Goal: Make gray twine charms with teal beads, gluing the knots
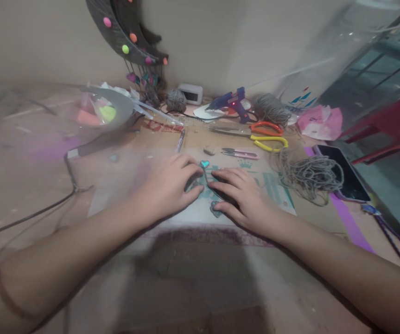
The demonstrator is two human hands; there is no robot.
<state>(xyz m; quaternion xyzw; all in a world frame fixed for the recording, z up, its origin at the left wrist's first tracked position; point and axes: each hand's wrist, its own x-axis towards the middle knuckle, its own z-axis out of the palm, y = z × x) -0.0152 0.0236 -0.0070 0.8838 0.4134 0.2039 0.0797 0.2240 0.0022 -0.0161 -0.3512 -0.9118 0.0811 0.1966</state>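
Note:
My left hand (pixel 172 185) and my right hand (pixel 239 197) lie side by side on a printed cardboard sheet (pixel 276 195), fingertips pointing at each other. Between the fingertips runs a thin grey cord (pixel 205 175), with a small teal heart bead (pixel 204 163) just above it. The fingers of both hands are curled down and pressed onto the cord area. Under my right thumb sits a small grey-blue piece (pixel 215 209). What the fingers pinch is partly hidden and the picture is blurred.
Behind the hands lie small pink snips (pixel 241 153), yellow and orange scissors (pixel 267 137), a blue glue gun (pixel 232 103), grey yarn balls (pixel 176 99), a loose pile of grey cord (pixel 307 175), a black phone (pixel 344 171) and a clear bag (pixel 98 111) with bright bits.

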